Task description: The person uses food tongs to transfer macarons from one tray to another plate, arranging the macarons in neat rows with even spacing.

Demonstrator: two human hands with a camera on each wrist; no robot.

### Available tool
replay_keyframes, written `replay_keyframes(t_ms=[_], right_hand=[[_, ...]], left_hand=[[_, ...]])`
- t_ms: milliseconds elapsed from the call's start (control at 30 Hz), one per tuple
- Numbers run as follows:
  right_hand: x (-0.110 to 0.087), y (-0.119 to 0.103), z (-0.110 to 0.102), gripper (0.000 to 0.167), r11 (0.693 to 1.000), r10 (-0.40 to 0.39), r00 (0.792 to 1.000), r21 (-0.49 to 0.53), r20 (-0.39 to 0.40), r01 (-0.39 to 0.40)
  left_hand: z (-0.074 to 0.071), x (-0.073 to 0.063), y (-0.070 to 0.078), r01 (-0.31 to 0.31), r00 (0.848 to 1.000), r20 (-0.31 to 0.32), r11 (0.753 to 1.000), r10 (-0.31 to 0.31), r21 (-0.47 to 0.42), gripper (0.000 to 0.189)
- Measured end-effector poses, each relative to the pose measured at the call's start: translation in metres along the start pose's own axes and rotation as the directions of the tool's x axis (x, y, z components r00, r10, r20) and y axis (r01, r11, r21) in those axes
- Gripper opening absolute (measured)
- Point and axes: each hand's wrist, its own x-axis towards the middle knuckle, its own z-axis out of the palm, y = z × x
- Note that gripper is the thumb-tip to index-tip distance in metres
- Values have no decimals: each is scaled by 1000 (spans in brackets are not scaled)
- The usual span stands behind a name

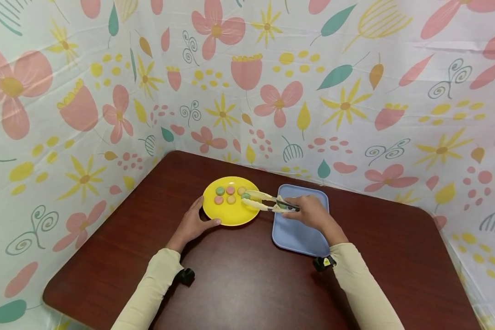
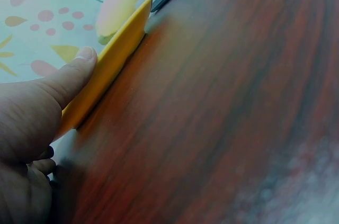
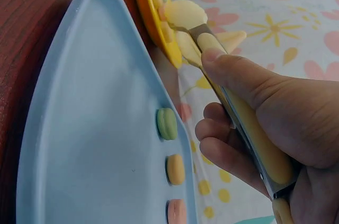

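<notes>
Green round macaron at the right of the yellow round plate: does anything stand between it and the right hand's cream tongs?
Nothing visible does: in the head view, the cream tongs reach right up to the green round macaron.

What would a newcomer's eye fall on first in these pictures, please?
Probably the bright yellow plate, left of the blue tray, with macarons on it and the left hand at its rim. Then the cream tongs in the right hand, their tips over the plate, and the floral backdrop behind the table.
</notes>
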Motion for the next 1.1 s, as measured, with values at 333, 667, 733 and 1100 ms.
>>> replay_keyframes(t_ms=[333, 667, 733, 1100], right_hand=[[5, -5, 3, 54, 999, 34, 999, 1, 38, -34], [-6, 1, -10, 59, 999, 36, 998, 22, 44, -36], [-10, 4, -17, 59, 999, 24, 999, 32, 44, -26], [-45, 29, -55, 63, 991, 130, 989, 12, 67, -131]], left_hand=[[2, -1, 2, 5, 1000, -2, 1000, -5, 14, 115], [3, -1, 2, -6, 1000, 5, 1000, 6, -2, 115], [2, -1, 2, -5, 1000, 7, 1000, 5, -5, 115], [1, -2, 1, -1, 1000, -2, 1000, 1, 1, 115]])
